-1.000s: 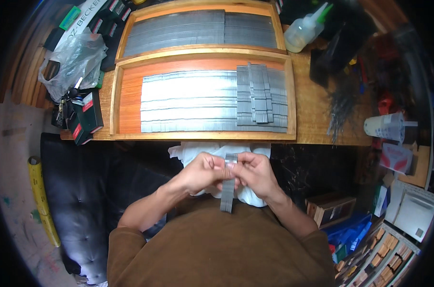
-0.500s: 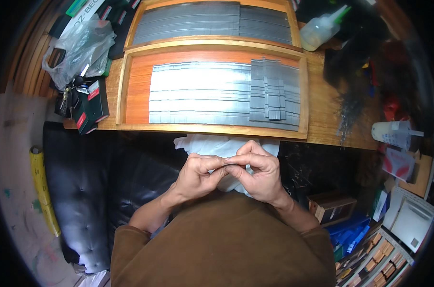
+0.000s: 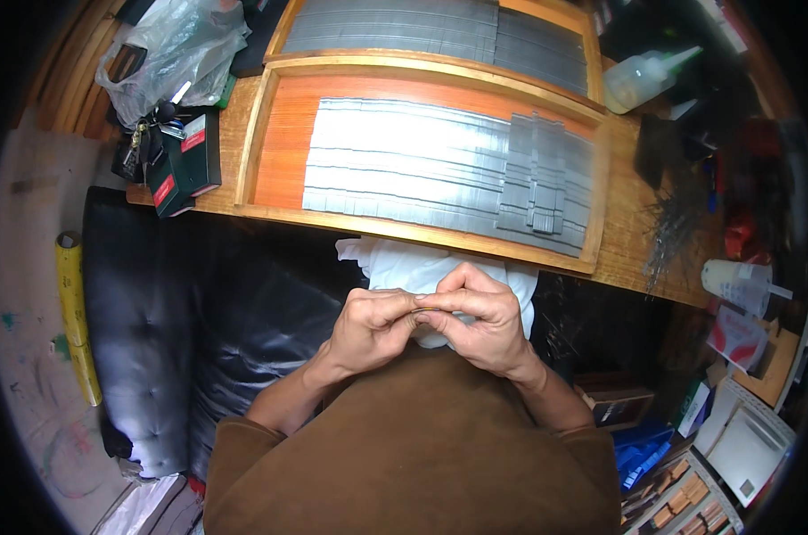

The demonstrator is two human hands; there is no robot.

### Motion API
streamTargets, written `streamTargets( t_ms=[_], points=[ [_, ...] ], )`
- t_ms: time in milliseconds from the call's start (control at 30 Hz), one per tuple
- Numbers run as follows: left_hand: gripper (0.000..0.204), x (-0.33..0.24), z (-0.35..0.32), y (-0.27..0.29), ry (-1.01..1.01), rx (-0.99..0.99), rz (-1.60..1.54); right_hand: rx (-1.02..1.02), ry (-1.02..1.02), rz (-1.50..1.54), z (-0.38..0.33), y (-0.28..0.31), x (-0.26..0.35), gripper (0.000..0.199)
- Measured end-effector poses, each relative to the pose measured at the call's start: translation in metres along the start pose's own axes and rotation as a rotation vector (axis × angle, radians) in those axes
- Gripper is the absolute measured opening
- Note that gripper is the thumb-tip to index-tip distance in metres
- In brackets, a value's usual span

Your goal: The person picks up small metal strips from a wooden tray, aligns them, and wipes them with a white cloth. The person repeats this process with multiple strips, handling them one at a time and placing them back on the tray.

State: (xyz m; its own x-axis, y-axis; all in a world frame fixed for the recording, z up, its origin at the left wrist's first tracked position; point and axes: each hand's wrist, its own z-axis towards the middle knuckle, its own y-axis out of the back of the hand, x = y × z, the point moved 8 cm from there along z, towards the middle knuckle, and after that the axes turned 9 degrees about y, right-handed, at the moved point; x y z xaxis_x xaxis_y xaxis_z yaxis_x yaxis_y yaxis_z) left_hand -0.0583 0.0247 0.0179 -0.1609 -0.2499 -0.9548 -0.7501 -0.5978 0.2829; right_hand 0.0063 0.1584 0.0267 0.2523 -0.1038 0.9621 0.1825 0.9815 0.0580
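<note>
Close in front of my body, my left hand (image 3: 364,328) and my right hand (image 3: 488,330) meet, thumbs and fingers pinched together. Between the fingertips shows a thin, slightly curved strip (image 3: 434,309), seen edge-on; most of it is hidden, so its exact kind is unclear. Beneath the hands lies a white cloth (image 3: 404,260). Just beyond them is a shallow wooden tray (image 3: 395,234) with an orange bottom. In it, rows of thin grey metal strips (image 3: 404,160) lie flat, with several strips laid across at the right.
Behind stands a second wooden tray with grey strips (image 3: 395,27). Keys (image 3: 165,111), dark boxes (image 3: 194,160) and a plastic bag (image 3: 176,53) sit left. A squeeze bottle (image 3: 637,82), thin dark wires (image 3: 669,236) and a plastic cup (image 3: 734,283) are right.
The view has turned slightly, so the trays appear tilted and shifted to the right. Both hands keep their pinch on the strip, whose edge now shows a little more.
</note>
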Motion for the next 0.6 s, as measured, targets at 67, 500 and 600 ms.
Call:
streamTargets(
  t_ms=[67,500,600],
  points=[
    [0.021,0.004,-0.001,-0.001,0.012,-0.014,-0.019,0.007,-0.039,0.015,0.001,0.0,-0.002,0.022],
    [0.018,0.014,0.001,-0.005,0.11,0.013,-0.054,0.009,-0.024,-0.012,0.001,-0.004,-0.009,0.018],
    [0.016,0.015,0.002,-0.004,0.108,0.018,-0.041,-0.016,0.046,-0.07,0.0,-0.006,-0.007,0.017]
  ],
)
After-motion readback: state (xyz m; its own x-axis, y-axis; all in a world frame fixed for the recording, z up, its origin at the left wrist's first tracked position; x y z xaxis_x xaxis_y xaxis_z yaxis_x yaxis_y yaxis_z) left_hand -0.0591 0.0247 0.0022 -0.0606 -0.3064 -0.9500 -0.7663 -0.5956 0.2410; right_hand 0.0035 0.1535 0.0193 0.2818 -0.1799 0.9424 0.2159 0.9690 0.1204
